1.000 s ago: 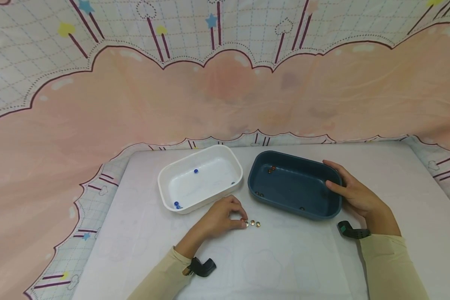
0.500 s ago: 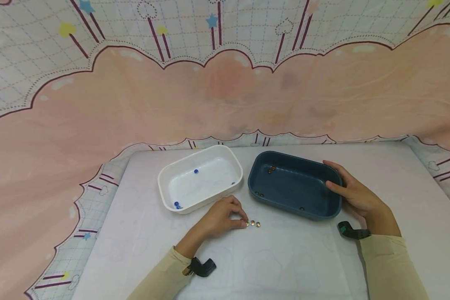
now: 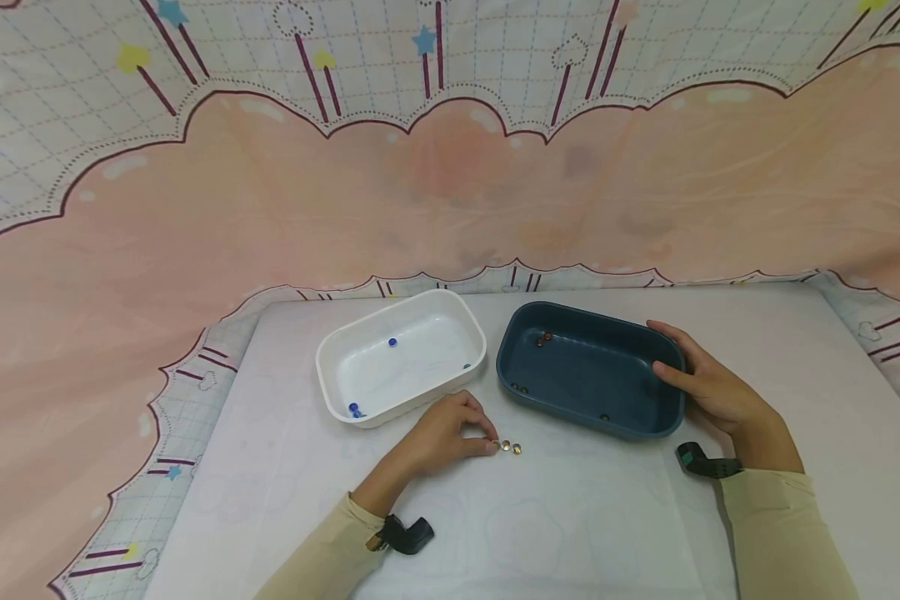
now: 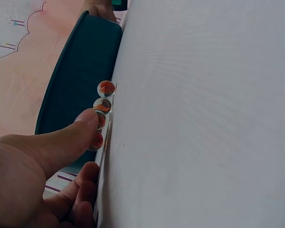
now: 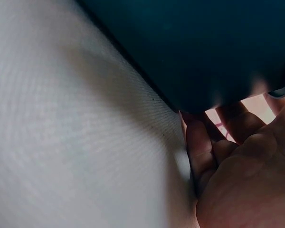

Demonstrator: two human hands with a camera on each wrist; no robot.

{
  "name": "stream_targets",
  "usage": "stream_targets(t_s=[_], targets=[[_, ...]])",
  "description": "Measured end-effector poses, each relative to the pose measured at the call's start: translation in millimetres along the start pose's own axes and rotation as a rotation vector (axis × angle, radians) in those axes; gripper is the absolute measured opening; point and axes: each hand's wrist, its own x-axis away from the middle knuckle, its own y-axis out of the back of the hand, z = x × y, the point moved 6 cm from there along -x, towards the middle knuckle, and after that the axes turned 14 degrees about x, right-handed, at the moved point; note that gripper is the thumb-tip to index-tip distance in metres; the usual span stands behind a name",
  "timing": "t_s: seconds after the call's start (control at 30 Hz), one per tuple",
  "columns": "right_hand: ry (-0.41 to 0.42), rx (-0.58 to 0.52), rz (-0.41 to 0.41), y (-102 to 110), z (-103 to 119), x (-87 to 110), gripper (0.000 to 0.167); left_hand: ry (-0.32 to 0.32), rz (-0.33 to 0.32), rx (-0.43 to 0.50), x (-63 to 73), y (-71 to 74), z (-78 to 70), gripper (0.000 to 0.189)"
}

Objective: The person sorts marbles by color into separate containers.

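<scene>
In the head view, my left hand (image 3: 446,432) is down on the table just below the white container, thumb and forefinger pinching a glass marble (image 4: 96,141). More clear marbles (image 3: 511,447) with orange swirls stand in a short row from its fingertips. The left wrist view has the thumb (image 4: 88,118) up against them, partly covering two. My right hand (image 3: 712,392) grips the right end of a dark blue rectangular basin (image 3: 592,425), thumb over the rim, other fingers along the outside wall. Several brown-orange marbles (image 3: 543,338) lie scattered inside that basin.
A white rectangular basin (image 3: 412,408) stands left of the blue one, with several blue marbles (image 3: 392,342) in it. Both rest on a table with a white cover (image 3: 570,533). Behind it hangs a patterned pink curtain (image 3: 450,192).
The left fingertips have shifted very slightly right along the marble row, covering more of the nearest marble. My right hand and both basins stay in place.
</scene>
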Motion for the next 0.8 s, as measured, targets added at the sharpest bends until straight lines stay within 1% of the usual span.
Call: stream_targets(t_s=[0.23, 0.47, 0.67, 0.8], targets=[[0.001, 0.004, -0.005, 0.1, 0.7, 0.9, 0.072, -0.013, 0.004, 0.013, -1.0, -0.4, -2.3, 0.007], [0.001, 0.003, -0.009, 0.2, 1.6, 1.3, 0.073, -0.002, 0.008, 0.024, -1.6, 0.2, -3.1, 0.008], [0.005, 0.001, -0.009, 0.3, 1.5, 1.1, 0.073, -0.014, 0.007, 0.025, -2.3, 1.2, -3.2, 0.008], [0.005, -0.004, -0.004, -0.1, 1.1, 0.9, 0.073, -0.013, 0.009, 0.043, -2.2, 1.9, -2.5, 0.008]])
